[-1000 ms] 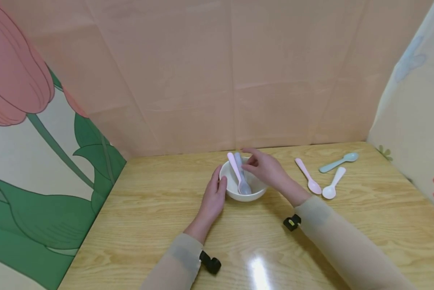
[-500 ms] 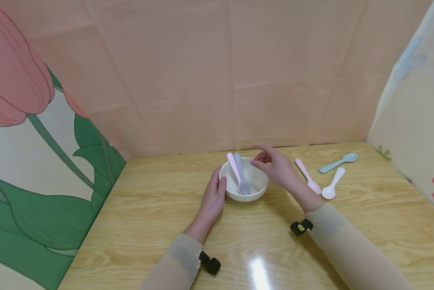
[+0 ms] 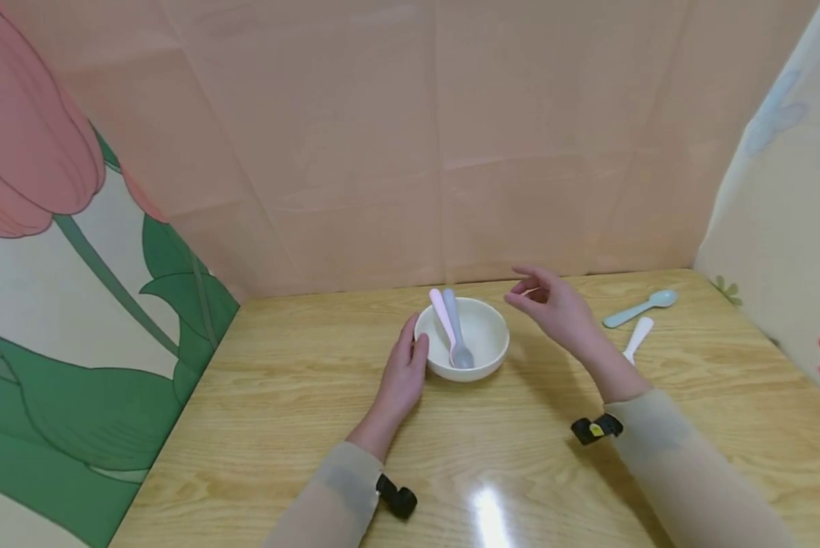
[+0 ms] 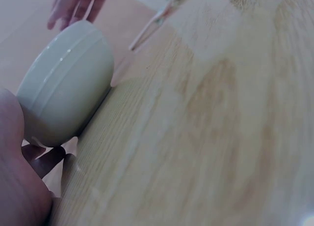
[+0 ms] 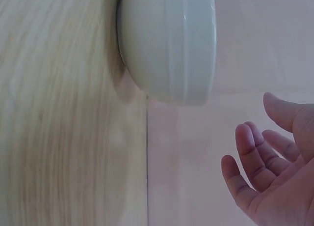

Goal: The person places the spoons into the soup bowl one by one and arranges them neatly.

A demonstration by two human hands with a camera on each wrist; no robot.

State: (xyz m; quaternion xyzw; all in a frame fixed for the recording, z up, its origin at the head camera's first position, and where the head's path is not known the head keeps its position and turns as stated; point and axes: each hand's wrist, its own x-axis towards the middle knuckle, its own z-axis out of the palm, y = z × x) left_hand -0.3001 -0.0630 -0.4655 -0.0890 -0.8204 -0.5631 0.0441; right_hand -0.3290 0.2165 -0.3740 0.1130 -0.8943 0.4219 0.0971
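A white bowl [image 3: 480,335] stands on the wooden table with two spoons inside, their handles leaning over its far-left rim. One is a pink spoon [image 3: 439,306], the other a grey-blue spoon [image 3: 453,312]. My left hand [image 3: 407,364] holds the bowl's left side; the left wrist view shows its thumb and fingers around the bowl [image 4: 73,83]. Raised above the table to the right of the bowl, my right hand [image 3: 555,310] is empty, its fingers loosely bent. In the right wrist view that hand [image 5: 274,172] is apart from the bowl [image 5: 169,44].
A light-blue spoon [image 3: 639,308] lies at the back right of the table [image 3: 300,396]. Nearer is a white spoon [image 3: 639,335], its lower part hidden by my right wrist. A peach backdrop [image 3: 355,175] rises behind the table, and printed sheets flank both sides.
My right hand has moved from over the bowl to the right and up, leaving both spoons in the bowl. It now hides a pink spoon on the table. My left hand stays put.
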